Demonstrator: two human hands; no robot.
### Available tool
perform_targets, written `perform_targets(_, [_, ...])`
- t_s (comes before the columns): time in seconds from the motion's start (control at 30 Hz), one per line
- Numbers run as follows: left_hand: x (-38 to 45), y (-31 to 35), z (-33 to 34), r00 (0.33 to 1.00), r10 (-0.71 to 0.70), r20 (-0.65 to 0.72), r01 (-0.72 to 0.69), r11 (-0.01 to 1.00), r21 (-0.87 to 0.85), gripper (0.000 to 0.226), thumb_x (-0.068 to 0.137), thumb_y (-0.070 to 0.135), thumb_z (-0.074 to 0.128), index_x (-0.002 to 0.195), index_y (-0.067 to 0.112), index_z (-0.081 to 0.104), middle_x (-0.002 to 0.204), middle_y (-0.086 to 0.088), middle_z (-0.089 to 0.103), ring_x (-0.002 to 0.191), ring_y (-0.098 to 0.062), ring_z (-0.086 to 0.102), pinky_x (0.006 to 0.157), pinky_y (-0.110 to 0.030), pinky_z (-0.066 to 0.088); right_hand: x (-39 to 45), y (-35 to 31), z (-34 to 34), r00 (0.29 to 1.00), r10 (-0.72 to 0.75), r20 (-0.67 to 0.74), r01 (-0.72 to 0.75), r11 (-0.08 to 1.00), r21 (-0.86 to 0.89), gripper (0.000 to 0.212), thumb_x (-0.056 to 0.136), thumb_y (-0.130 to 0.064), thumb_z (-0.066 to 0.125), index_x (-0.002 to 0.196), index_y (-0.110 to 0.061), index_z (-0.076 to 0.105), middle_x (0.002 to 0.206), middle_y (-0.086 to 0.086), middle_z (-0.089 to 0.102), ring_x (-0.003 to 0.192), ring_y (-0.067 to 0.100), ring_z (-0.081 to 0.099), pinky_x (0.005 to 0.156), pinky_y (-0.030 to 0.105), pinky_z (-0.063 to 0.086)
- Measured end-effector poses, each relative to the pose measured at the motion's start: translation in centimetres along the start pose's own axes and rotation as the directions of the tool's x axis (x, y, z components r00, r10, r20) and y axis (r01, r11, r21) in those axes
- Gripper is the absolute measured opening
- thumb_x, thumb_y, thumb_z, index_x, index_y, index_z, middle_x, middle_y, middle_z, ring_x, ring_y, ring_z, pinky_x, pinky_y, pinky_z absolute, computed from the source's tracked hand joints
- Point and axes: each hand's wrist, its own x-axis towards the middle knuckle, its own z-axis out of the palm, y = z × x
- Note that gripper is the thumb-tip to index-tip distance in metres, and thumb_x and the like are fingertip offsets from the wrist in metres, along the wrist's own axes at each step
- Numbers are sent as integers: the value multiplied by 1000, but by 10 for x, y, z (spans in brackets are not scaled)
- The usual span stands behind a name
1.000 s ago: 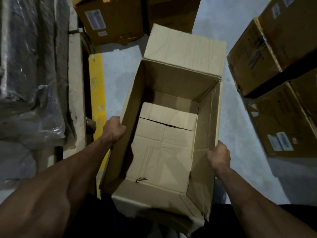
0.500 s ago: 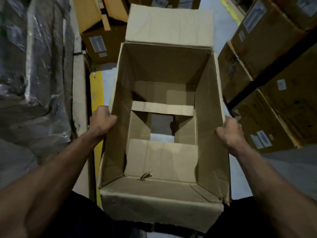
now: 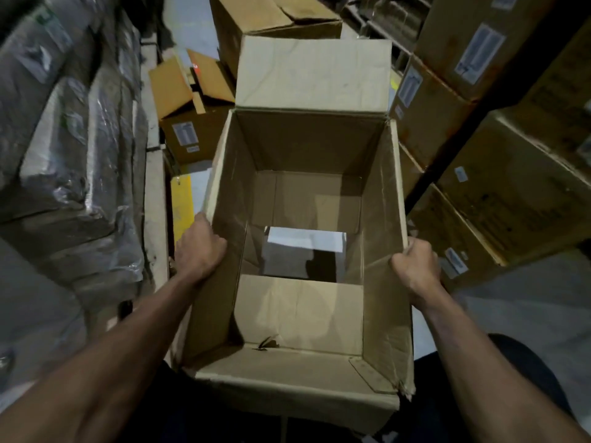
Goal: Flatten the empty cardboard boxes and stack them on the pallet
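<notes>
Box opened at the bottom, not yet flat
We grip the box [image 3: 307, 199] walls with left hand [image 3: 200, 251] and right hand [image 3: 415, 263]; collapsing and stacking remain.

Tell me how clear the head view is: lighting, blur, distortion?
Head view: dim overall; the box and both hands, left and right, read clearly. Brightest patch is the floor seen through the open bottom. The wrapped goods at left are smeared, with glare. Wide-angle bending at edges.
</notes>
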Motion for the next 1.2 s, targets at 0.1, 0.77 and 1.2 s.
perform_targets(0.1, [-22, 25, 12, 987, 131, -92, -119, 985, 125, 58, 92, 13, 63, 144, 12, 38, 143, -18, 46, 129, -37, 48, 106, -52, 45, 1, 1, -3, 999, 30, -11, -29, 999, 35, 24, 96, -6, 56, 119, -5, 63, 101, 12, 59, 105, 37, 60, 82, 38, 50])
perform_targets(0.77, [-76, 29, 235, 551, -45, 834, -460, 817, 348, 69, 99, 61, 19, 159, 28, 9, 167, -8, 1, 152, -37, 4, 122, -51, 13, 34, -21, -1, 990, -134, 48, 128, 985, 116, 14, 95, -12, 61, 107, -18, 65, 96, 2, 65, 76, 13, 58, 55, 20, 39])
perform_targets(1.2, [-75, 32, 212, 611, -41, 790, -314, 904, 290, 55, 99, 50, 42, 144, 19, 45, 149, -8, 47, 133, -27, 47, 112, -41, 37, 46, -18, 6, 992, -99, 75, 88, 986, 143, 11, 97, -14, 62, 104, -22, 62, 98, 2, 64, 89, 22, 61, 73, 33, 53])
